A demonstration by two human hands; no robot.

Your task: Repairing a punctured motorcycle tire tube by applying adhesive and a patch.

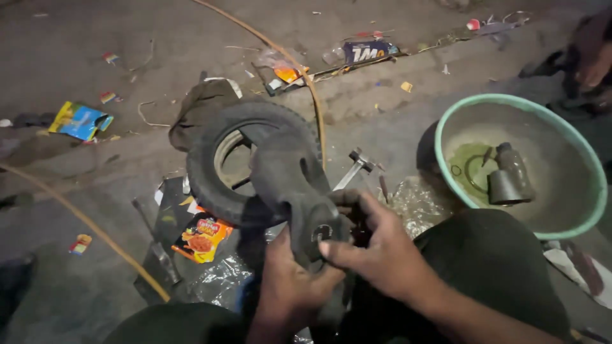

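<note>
**Patching a rubber inner tube by hand**

The left hand (290,280) grips the black inner tube (287,172) from below; the right hand (376,245) closes over it, thumb pressing beside a round patch (323,232). The tube drapes from the small tyre (220,159) to the person's lap. Firm, even thumb pressure with the rubber pulled flat would likely serve best.

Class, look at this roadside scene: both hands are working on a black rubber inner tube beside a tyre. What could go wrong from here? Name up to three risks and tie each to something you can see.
1. The inner tube is held by both the left hand and right hand in dim light, so a small flaw might be missed.
2. The hammer lies close by the knee and could be knocked.
3. Grit from the littered ground might foul the rubber.
</note>
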